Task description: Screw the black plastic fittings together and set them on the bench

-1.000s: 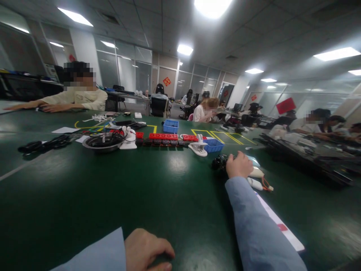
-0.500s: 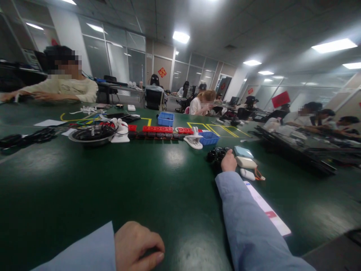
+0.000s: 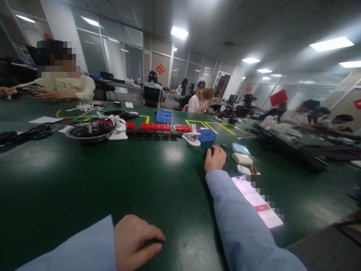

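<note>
My left hand (image 3: 138, 241) rests over the green table (image 3: 113, 184) at the front, thumb and forefinger apart, with nothing in it. Farther out, my right hand (image 3: 216, 158) is closed around a dark, glossy black object (image 3: 209, 151). Most of that object lies hidden under the fingers, so its kind is unclear. Just behind the hand lies some thin black cable (image 3: 224, 146). Right of it sit a light blue case (image 3: 240, 149), a cream case (image 3: 242, 159) and a small white case (image 3: 243, 169) near an orange strap. A lit phone (image 3: 258, 203) lies beside my right forearm.
Toward the back stand blue bins (image 3: 207, 135), a white clip stand (image 3: 192, 138), a row of red blocks (image 3: 156, 127) and a metal bowl (image 3: 88, 133) holding black cables. Dark flat panels (image 3: 290, 150) lie at right. A person (image 3: 70, 84) works across the table at left.
My right hand has shifted slightly left and now covers more of the black object, its fingers curled over it. My left hand stays in nearly the same place. The view has turned a little.
</note>
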{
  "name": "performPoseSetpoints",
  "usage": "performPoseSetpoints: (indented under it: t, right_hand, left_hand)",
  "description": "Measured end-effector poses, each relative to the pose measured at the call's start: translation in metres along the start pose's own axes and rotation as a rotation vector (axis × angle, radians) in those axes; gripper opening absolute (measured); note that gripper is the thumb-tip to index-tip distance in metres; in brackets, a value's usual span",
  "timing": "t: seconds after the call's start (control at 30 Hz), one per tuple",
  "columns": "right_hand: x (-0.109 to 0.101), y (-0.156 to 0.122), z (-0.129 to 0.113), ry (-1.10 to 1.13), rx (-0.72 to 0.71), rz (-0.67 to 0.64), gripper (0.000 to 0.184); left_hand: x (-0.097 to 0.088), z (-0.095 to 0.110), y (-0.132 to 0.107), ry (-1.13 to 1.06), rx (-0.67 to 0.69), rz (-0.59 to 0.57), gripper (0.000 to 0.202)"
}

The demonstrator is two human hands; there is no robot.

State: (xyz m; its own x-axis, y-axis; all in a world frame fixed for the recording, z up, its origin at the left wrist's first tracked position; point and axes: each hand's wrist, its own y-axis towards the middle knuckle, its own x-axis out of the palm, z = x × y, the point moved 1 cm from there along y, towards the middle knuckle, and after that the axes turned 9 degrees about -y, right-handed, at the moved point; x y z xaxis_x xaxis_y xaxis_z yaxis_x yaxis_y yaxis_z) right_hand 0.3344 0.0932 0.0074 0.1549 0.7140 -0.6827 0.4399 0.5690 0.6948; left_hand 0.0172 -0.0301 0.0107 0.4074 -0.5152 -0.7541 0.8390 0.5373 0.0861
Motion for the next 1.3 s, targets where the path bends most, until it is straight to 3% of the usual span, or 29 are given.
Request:
performPoseSetpoints:
  t: [0.2, 0.4, 0.63, 0.87, 1.07, 1.3]
  right_hand:
    - [-0.011, -0.031, -0.046, -0.024, -0.266, -0.123, 0.031]
    - [-0.016, -0.054, -0.073, -0.03, -0.518, -0.263, 0.028]
    - [-0.006, -0.047, -0.071, -0.104, -0.369, -0.255, 0.036]
    - [0.016, -0.022, -0.071, -0.137, -0.222, -0.177, 0.054]
    - [0.022, 0.002, -0.063, -0.156, -0.198, -0.143, 0.052]
    - [0.023, 0.01, -0.056, -0.191, -0.11, -0.157, 0.053]
  left_hand:
    - [0.0, -0.002, -0.001, -0.017, 0.084, 0.078, 0.034]
    - [-0.002, -0.005, -0.001, 0.002, 0.115, 0.115, 0.042]
    - [-0.001, -0.006, 0.0, -0.024, 0.094, 0.08, 0.038]
    - [0.001, -0.009, -0.001, -0.027, 0.074, 0.089, 0.042]
    - [0.002, -0.011, -0.001, -0.054, 0.087, 0.083, 0.041]
    - [0.002, -0.01, -0.001, -0.06, 0.067, 0.067, 0.04]
